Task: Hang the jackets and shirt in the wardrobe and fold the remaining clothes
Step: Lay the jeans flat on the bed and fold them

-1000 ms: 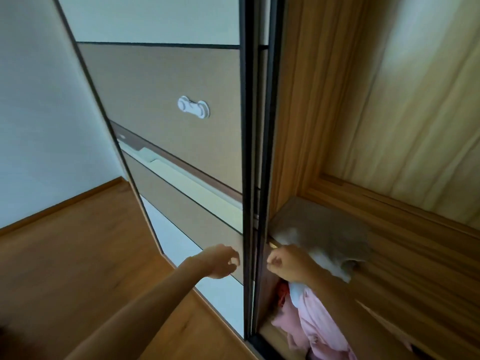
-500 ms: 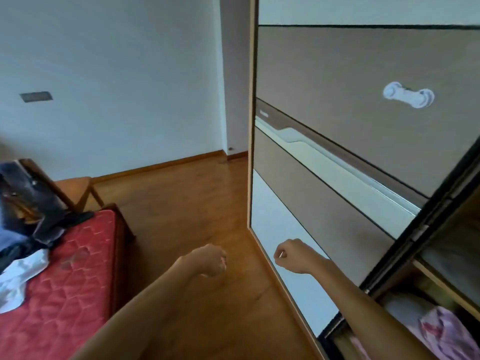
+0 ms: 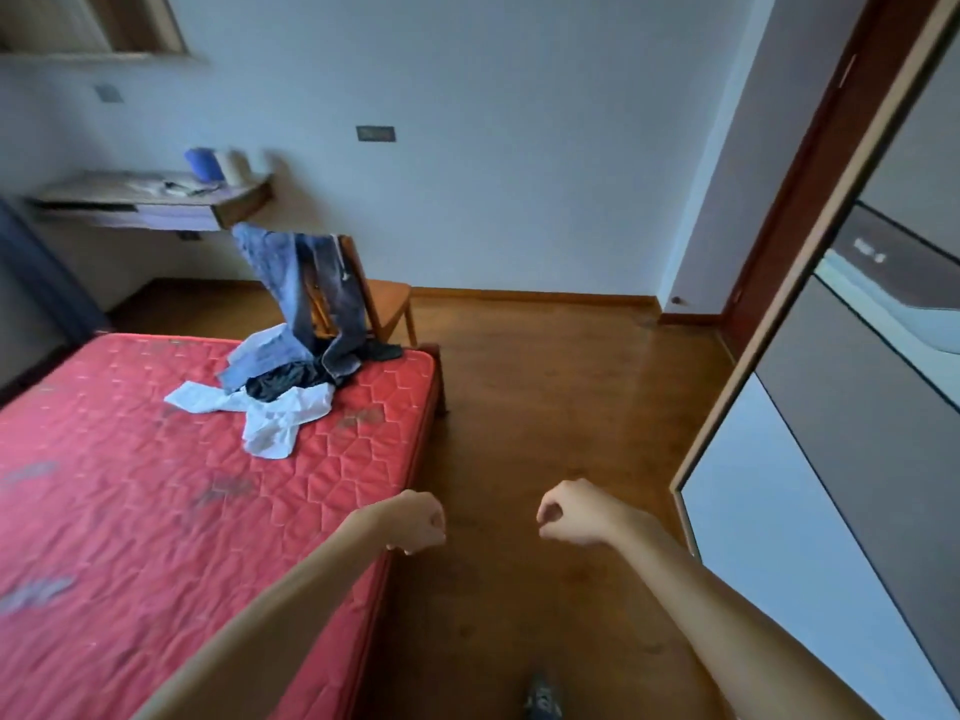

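A crumpled white shirt point(image 3: 270, 418) and a dark garment point(image 3: 283, 384) lie heaped on the mattress point(image 3: 130, 485); jeans point(image 3: 296, 283) drape over the chair point(image 3: 387, 298) back.

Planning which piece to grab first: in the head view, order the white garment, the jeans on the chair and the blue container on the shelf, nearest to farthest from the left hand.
1. White garment, on the red mattress, ahead-left of the left hand.
2. Jeans, draped over the wooden chair beyond the mattress.
3. Blue container, on the wall shelf, far left.
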Demonstrator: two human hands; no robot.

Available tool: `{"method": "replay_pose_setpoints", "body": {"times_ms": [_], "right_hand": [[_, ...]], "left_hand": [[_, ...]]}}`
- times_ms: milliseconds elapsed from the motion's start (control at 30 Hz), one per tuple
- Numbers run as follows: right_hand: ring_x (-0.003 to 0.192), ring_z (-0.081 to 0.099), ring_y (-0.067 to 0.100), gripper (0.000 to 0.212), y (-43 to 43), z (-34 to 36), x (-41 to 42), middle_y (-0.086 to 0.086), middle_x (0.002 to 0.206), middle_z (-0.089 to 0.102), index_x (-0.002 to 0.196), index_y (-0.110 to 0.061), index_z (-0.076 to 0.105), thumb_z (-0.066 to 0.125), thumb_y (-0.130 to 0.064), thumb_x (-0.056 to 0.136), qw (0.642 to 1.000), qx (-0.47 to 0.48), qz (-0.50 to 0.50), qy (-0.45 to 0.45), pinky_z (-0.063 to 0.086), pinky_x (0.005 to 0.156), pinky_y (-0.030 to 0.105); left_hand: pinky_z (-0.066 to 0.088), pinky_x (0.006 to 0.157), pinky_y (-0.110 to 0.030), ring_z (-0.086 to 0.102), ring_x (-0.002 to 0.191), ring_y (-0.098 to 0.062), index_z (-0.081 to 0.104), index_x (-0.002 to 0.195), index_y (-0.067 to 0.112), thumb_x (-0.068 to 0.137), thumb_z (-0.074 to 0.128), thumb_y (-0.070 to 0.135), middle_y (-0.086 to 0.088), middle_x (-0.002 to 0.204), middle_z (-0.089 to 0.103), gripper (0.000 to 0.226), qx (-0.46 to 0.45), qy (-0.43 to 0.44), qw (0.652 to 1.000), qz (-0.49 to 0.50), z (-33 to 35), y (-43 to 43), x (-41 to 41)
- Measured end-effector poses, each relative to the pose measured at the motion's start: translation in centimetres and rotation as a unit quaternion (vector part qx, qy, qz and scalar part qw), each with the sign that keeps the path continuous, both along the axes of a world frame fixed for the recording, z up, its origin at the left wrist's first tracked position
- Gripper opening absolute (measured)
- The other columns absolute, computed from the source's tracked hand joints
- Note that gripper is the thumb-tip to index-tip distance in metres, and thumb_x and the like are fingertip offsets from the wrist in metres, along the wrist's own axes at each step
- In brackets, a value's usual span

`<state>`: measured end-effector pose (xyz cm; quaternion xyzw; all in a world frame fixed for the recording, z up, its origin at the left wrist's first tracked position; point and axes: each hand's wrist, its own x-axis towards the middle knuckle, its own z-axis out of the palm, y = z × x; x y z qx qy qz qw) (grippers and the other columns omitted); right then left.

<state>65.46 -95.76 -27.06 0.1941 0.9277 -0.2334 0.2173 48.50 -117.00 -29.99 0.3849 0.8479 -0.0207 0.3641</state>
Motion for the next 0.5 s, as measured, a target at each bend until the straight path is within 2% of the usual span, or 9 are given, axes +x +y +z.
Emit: {"method": "replay_pose_setpoints", "body": {"times_ms": [67,133,200,267,300,333,400,467,500], "right_hand": [[0.094,0.063,0.012,0.027,-0.1,-0.5,-3.6,-0.003,0.111,0.069,0.115,-0.024,0.07,0.065,-0.033,0.09,1.0,-0.007,0.023,-0.01,0.051,0.081,0.026],[0.095,0.064,0.012,0.028,-0.2,-1.0,-7.3,-0.003,0.11,0.068,0.115,-0.025,0.07,0.067,-0.035,0.088,0.999,-0.013,0.047,-0.02,0.052,0.083,0.027],[0.093,0.065,0.012,0.03,-0.2,-1.3,-11.1,-0.003,0.107,0.067,0.114,-0.026,0.07,0.069,-0.037,0.086,0.997,-0.021,0.067,-0.024,0.053,0.085,0.028],[0.088,0.065,0.012,0.031,0.0,-1.3,-15.1,-0.003,0.102,0.067,0.114,-0.026,0.07,0.069,-0.036,0.085,0.995,-0.029,0.089,-0.022,0.052,0.08,0.027],[0.086,0.065,0.012,0.031,0.3,-1.1,-17.1,-0.003,0.1,0.067,0.114,-0.026,0.07,0.069,-0.036,0.085,0.994,-0.031,0.099,-0.021,0.051,0.078,0.026],[0.084,0.066,0.012,0.03,0.6,-0.8,-19.2,-0.003,0.098,0.067,0.113,-0.026,0.07,0.068,-0.035,0.084,0.993,-0.033,0.109,-0.016,0.051,0.076,0.025],[0.085,0.068,0.013,0.031,1.5,-0.3,-23.4,-0.004,0.1,0.068,0.114,-0.026,0.07,0.066,-0.034,0.084,0.992,-0.033,0.126,-0.004,0.052,0.076,0.025],[0.095,0.068,0.014,0.032,2.6,0.4,-27.5,-0.002,0.113,0.07,0.115,-0.026,0.07,0.066,-0.033,0.085,0.989,-0.03,0.143,0.008,0.054,0.083,0.028],[0.1,0.067,0.015,0.032,3.1,0.8,-29.4,-0.001,0.117,0.069,0.116,-0.026,0.07,0.066,-0.034,0.085,0.988,-0.028,0.15,0.015,0.054,0.087,0.029]], "left_hand": [[0.059,0.083,-0.041,0.071,0.08,-0.023,0.071,0.094,0.023,0.078,0.052,0.041,-0.007,0.096,0.076,0.031,-0.008,0.01,1.0,0.02,0.6,-1.2,-1.6],[0.057,0.08,-0.033,0.064,0.08,-0.018,0.072,0.106,0.011,0.091,0.053,0.03,-0.01,0.098,0.073,0.031,-0.029,0.016,0.999,0.029,1.4,-1.6,-3.3],[0.049,0.059,-0.016,0.062,0.082,-0.019,0.068,0.119,0.005,0.098,0.051,0.019,-0.012,0.108,0.07,0.031,-0.059,0.023,0.997,0.046,1.5,-1.9,-5.8],[0.035,0.039,-0.008,0.054,0.061,-0.012,0.066,0.12,0.003,0.098,0.047,0.014,-0.005,0.09,0.066,0.031,-0.073,0.034,0.995,0.053,1.6,-2.1,-9.0],[0.032,0.035,-0.007,0.049,0.053,-0.006,0.066,0.12,0.004,0.099,0.047,0.015,-0.002,0.083,0.065,0.031,-0.072,0.04,0.994,0.07,1.6,-2.2,-10.7],[0.032,0.035,-0.006,0.047,0.048,-0.001,0.067,0.121,0.006,0.099,0.048,0.016,-0.001,0.084,0.067,0.03,-0.075,0.045,0.993,0.084,1.8,-2.2,-12.4],[0.043,0.048,-0.009,0.055,0.054,-0.002,0.067,0.123,0.01,0.099,0.049,0.02,-0.006,0.102,0.071,0.031,-0.072,0.057,0.99,0.108,2.4,-2.0,-15.9],[0.055,0.075,-0.027,0.067,0.078,-0.018,0.067,0.12,0.012,0.096,0.05,0.026,-0.008,0.109,0.071,0.032,-0.054,0.065,0.987,0.137,3.0,-1.5,-19.1],[0.055,0.081,-0.033,0.066,0.083,-0.022,0.068,0.118,0.011,0.096,0.051,0.027,-0.008,0.11,0.071,0.032,-0.049,0.063,0.985,0.151,3.2,-1.3,-20.6]]}}
